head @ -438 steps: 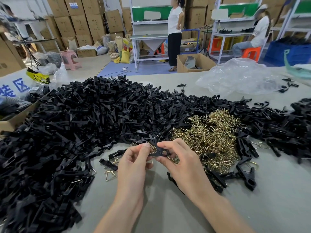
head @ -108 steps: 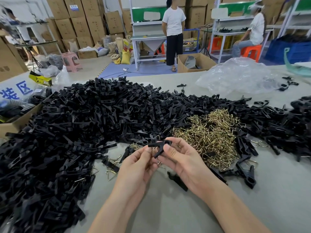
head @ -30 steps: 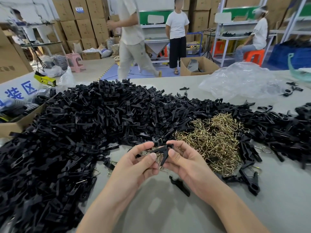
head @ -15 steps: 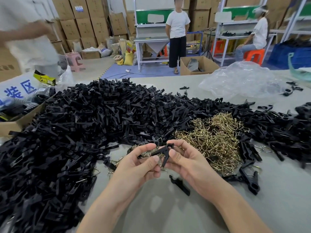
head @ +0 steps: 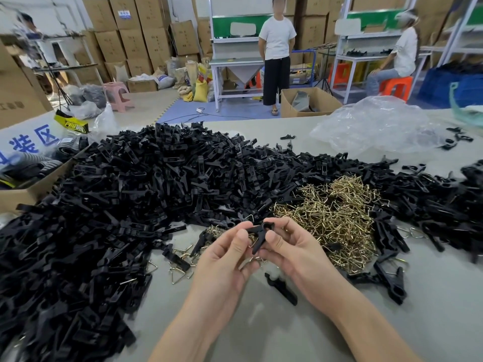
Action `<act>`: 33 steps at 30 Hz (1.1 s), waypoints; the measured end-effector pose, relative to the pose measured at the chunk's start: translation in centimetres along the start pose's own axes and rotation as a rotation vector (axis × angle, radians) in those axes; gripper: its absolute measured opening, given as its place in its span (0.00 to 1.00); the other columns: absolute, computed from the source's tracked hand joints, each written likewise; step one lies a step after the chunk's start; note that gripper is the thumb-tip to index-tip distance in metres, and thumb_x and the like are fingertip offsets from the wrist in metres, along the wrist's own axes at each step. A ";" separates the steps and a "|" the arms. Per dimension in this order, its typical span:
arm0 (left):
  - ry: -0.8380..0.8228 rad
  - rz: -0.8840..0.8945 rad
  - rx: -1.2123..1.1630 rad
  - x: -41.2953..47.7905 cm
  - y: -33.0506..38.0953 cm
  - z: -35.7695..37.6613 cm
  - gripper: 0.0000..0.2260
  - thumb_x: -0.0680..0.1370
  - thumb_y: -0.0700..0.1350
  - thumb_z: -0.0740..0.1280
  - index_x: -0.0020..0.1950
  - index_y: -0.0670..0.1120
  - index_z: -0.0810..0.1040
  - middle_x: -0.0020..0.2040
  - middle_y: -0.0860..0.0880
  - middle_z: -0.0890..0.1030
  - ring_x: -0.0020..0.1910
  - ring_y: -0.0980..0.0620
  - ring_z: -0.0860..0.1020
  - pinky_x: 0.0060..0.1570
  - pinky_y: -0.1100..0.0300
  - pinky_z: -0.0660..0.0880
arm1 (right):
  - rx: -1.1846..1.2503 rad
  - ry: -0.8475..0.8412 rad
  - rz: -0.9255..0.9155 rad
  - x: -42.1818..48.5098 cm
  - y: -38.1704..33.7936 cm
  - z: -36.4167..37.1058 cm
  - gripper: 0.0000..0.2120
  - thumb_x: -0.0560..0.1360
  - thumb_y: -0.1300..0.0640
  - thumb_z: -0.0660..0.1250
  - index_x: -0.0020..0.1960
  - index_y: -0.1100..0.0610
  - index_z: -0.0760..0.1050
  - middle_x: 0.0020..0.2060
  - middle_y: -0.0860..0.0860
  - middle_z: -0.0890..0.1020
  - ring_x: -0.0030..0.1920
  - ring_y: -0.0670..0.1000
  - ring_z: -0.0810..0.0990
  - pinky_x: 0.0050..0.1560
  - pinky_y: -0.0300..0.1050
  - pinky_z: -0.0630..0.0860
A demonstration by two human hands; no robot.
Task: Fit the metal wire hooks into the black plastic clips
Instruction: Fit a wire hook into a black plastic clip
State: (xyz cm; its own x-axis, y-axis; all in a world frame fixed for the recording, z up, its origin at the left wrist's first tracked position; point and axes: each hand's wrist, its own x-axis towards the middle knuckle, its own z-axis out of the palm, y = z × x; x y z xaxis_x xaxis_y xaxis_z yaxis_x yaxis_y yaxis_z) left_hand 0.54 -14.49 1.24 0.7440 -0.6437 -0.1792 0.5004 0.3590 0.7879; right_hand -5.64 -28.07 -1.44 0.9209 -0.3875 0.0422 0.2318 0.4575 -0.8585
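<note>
Black plastic clips [head: 109, 205] lie heaped over the left and far side of the table [head: 261, 335], a dark mound that runs on behind my work. Just right of its near edge, a few loose wire hooks [head: 180, 259] lie on the bare top.

Next comes my left hand [head: 222, 262], curled in from the left, with its thumb and forefinger pinching one leg of the single clip [head: 261, 233]. I hold that clip up off the table, between my two hands. Its long axis is tilted from far right to near left, with the rounded head at the far end and a second leg splaying to the left.

My right hand [head: 295, 254] pinches the clip from the right, thumb on the near leg and fingers curled behind. Both hands touch it, so neither is nearer. My fingers hide its underside, so I cannot tell whether a hook already sits in it.

A lone clip half [head: 281, 288] lies on the table under my right palm. The brass hook pile [head: 334, 215] lies just right of and beyond my right hand, so I judge that hand has the shorter reach for a hook. Stray clips [head: 389, 280] lie at near right.
</note>
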 end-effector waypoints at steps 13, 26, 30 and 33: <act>-0.089 -0.108 -0.245 -0.3 -0.1 0.2 0.15 0.71 0.39 0.69 0.57 0.39 0.84 0.48 0.37 0.83 0.39 0.50 0.82 0.41 0.61 0.83 | -0.016 -0.032 0.013 -0.2 -0.2 -0.3 0.11 0.71 0.60 0.74 0.53 0.59 0.81 0.47 0.57 0.85 0.44 0.51 0.84 0.49 0.43 0.82; -0.153 -0.171 -0.243 -0.2 0.5 -0.7 0.17 0.69 0.41 0.71 0.57 0.39 0.85 0.51 0.34 0.82 0.37 0.50 0.83 0.38 0.63 0.82 | -0.042 -0.080 0.004 -0.3 -0.5 -0.5 0.10 0.76 0.58 0.67 0.53 0.63 0.78 0.44 0.59 0.84 0.42 0.52 0.83 0.50 0.46 0.82; -0.164 -0.200 -0.182 -0.2 0.5 -1.2 0.18 0.68 0.43 0.73 0.58 0.41 0.85 0.52 0.33 0.83 0.40 0.49 0.84 0.39 0.62 0.82 | -0.095 -0.083 0.013 -0.3 -0.5 -0.6 0.05 0.76 0.58 0.67 0.46 0.56 0.82 0.40 0.56 0.81 0.38 0.51 0.80 0.49 0.46 0.82; -0.151 -0.194 -0.169 -0.2 0.3 -1.3 0.17 0.68 0.41 0.73 0.56 0.40 0.85 0.52 0.33 0.83 0.40 0.49 0.84 0.39 0.63 0.82 | -0.121 -0.095 0.009 -0.4 -0.4 -0.6 0.05 0.77 0.58 0.66 0.46 0.56 0.81 0.41 0.56 0.83 0.40 0.51 0.83 0.49 0.47 0.83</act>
State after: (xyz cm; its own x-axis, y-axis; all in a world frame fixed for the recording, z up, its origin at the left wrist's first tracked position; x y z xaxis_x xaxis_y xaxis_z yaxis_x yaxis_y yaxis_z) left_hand 1.09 -13.33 0.72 0.5593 -0.8001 -0.2169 0.7029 0.3190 0.6357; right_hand -6.26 -28.58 -1.38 0.9496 -0.3036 0.0781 0.1896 0.3581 -0.9142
